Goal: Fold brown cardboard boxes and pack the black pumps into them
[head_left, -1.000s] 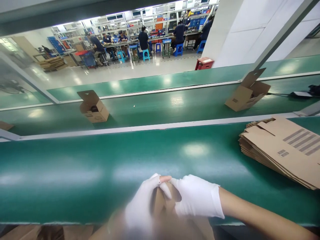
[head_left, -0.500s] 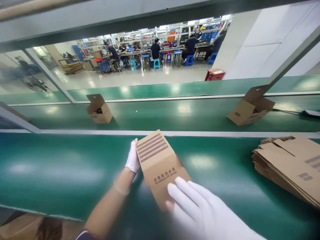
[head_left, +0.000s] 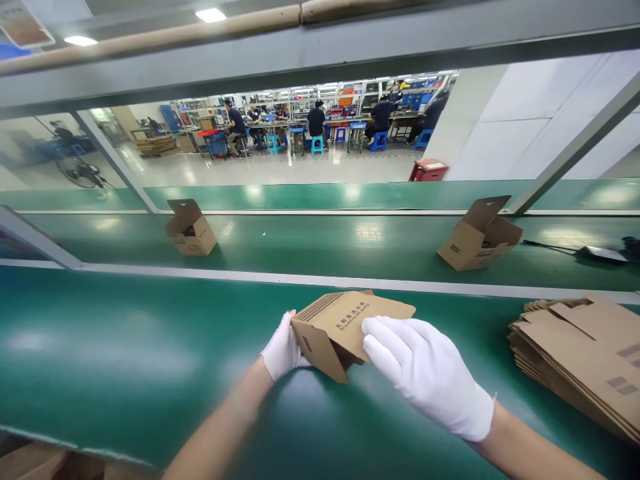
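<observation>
A brown cardboard box, partly unfolded, is held tilted above the green work surface. Dark stripes and the printed words "Brushless DC pump" show on it, and a side flap hangs down. My left hand, in a white glove, grips its left end; some of the fingers are hidden behind the card. At the box's right side my right hand, also gloved, has its fingers closed over the printed flap, with the thumb out of sight.
Flattened cartons lie stacked at the right. On the green belt beyond a white rail stand two open boxes, one left and one right. A metal frame crosses above. Several people sit at far benches.
The box, flat-looking before, has been opened out and turned, with its side flap now showing. My right hand has moved up and closed on the printed flap.
</observation>
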The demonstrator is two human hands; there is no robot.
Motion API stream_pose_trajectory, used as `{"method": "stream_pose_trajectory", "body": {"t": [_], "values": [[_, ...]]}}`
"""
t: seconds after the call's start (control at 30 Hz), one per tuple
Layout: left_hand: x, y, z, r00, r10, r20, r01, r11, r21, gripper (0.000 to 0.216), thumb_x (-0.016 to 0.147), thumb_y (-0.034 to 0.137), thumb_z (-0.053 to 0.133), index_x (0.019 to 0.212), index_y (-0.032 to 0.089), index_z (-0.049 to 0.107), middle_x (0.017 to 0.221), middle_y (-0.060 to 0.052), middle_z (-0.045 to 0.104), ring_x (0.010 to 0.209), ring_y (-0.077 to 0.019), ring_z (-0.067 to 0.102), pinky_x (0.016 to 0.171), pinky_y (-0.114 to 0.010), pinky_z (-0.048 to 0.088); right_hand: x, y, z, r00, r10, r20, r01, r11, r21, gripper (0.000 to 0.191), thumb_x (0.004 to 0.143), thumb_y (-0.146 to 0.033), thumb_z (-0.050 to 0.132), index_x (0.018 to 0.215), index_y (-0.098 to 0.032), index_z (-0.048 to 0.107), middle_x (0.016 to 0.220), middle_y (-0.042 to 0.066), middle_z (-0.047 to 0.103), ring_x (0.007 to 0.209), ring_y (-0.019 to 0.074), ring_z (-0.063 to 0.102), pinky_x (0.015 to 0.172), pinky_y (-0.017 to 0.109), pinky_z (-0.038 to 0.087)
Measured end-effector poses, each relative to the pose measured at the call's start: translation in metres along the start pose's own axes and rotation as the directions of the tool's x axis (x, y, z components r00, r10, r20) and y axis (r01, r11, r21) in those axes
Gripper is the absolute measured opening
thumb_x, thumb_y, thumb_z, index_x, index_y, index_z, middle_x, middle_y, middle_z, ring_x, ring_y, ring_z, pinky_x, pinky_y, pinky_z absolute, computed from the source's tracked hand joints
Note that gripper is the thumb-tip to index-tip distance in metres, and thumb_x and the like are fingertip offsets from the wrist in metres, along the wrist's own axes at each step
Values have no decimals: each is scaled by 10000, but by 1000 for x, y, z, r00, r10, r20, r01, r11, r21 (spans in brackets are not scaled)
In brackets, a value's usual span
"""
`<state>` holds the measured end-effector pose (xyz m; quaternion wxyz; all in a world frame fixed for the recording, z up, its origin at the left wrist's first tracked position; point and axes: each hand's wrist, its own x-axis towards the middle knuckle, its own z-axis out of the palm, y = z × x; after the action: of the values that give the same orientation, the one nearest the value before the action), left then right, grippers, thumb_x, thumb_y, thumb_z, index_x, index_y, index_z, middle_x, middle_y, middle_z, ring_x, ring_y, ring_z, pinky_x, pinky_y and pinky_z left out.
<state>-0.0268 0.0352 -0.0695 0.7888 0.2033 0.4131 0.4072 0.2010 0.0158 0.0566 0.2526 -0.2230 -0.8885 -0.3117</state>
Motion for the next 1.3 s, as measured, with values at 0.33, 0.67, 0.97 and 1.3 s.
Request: {"method": "stream_pose_trajectory", "body": {"t": [0.33,0.67,0.97,1.3], "values": [[-49,36,42,669,626,400,-604,145,783,198,795,220,572,964,212,675,1001,-56,682,930,-214,604,872,-336,452,39,-10,11,966,119,230,-133,990,44,187,792,-24,436,749,-187,518,650,16,518,577,183,479,551,314,232],[-48,35,34,752,516,411,-580,220,785,197,869,212,497,814,182,684,767,-5,649,718,-149,559,691,-261,426,51,3,9,658,214,722,-436,890,133,268,757,-52,393,878,-227,558,656,13,600,565,193,534,502,284,194],[-46,41,15,778,438,451,-612,367,701,212,858,271,534,867,163,717,844,-43,697,787,-180,605,744,-278,455,66,34,11,464,-111,879,-869,134,476,130,784,-277,505,823,-202,604,687,-36,564,609,104,454,544,218,338],[-33,57,-10,776,565,278,-562,421,712,260,827,366,591,840,137,713,848,-57,715,814,-214,618,751,-309,486,91,66,66,532,349,771,-815,-35,578,228,748,-302,535,909,-149,587,880,69,669,807,188,625,760,305,495]]}}
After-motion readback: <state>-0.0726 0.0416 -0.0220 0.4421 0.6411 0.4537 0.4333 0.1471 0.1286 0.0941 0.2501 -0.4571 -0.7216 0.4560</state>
